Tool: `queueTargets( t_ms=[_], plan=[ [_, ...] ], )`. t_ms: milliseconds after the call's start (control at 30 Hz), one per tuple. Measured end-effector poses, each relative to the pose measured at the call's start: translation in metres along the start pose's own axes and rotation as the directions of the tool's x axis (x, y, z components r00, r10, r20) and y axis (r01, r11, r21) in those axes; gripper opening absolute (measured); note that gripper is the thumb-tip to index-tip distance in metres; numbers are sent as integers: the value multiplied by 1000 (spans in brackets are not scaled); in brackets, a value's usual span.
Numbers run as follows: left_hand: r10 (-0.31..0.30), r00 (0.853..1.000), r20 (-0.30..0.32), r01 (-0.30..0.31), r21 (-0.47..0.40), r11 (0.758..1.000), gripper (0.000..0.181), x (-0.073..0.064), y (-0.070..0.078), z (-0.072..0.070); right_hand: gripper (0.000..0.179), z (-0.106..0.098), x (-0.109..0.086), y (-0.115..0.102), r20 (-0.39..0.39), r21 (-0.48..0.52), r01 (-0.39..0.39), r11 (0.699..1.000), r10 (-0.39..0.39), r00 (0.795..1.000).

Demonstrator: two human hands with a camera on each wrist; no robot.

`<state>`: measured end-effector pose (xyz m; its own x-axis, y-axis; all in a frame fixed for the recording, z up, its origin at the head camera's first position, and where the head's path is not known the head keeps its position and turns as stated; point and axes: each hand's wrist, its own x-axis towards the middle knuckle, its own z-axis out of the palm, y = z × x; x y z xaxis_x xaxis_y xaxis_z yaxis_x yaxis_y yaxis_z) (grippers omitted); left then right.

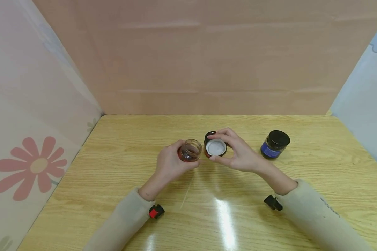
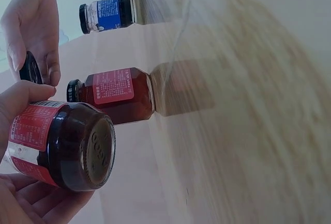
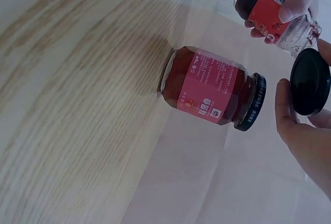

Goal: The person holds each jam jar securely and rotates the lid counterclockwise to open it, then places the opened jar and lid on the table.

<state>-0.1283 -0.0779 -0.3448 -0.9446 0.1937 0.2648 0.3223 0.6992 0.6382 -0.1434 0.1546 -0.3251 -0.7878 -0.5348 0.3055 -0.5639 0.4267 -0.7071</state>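
1. Your left hand (image 1: 170, 161) gripped the uncapped, red-labelled jar (image 2: 36, 131) above the table (image 1: 113, 167), its base visible from the left wrist.
2. Your right hand (image 1: 243, 156) pinched the dark lid (image 1: 216, 147) near the jar's mouth, white inside facing the head camera.
3. Beyond the lid, a capped strawberry jam jar (image 3: 207, 87) stood upright; the blue-labelled jar (image 1: 271, 150) stood farther right.
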Motion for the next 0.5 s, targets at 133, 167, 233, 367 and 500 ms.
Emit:
queueTargets(
  t_ms=[133,167,233,367,500],
  plan=[
    [9,1000,-7,-9,5,1000,44,0,-1,0,55,2,0,-1,-9,3,-4,1000,4,1000],
    [9,1000,-9,-9,6,1000,44,0,-1,0,55,2,0,-2,-14,3,-7,1000,8,1000],
    [7,1000,-9,-7,6,1000,45,0,-2,0,56,3,1,-3,-23,6,-14,1000,14,1000],
    [-5,1000,-4,5,5,1000,46,-1,-2,-1,56,5,2,-3,-39,21,-19,1000,20,999],
    [-9,1000,-8,10,13,1000,45,0,-4,-2,59,6,3,-4,-36,12,-15,1000,15,999]
  ],
)
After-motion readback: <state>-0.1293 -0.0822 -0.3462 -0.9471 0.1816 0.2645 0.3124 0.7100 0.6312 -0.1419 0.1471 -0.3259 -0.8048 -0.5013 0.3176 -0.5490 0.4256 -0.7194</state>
